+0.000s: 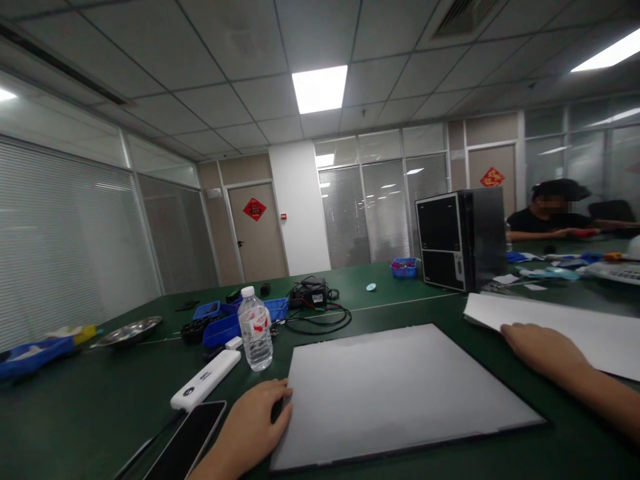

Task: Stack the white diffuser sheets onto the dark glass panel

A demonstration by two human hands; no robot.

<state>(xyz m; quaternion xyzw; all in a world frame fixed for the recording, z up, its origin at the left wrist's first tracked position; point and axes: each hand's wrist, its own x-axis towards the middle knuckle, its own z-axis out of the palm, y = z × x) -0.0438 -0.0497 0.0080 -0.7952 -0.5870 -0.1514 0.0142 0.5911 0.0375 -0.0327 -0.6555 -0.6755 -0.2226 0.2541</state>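
A large flat grey panel (400, 390) lies on the green table (100, 407) in front of me. My left hand (255, 420) rests at the panel's near left edge, fingers curled against it with the thumb on the panel. My right hand (543, 347) lies flat, fingers together, at the panel's far right corner, beside a white sheet (560, 327). Neither hand lifts anything.
A water bottle (255, 328), a white remote-like device (205, 380) and a black phone (187, 443) sit left of the panel. Blue bins (225, 319), cables (320, 320) and a metal dish (131, 330) lie further back. A black computer tower (460, 238) stands right; another person (550, 217) sits behind it.
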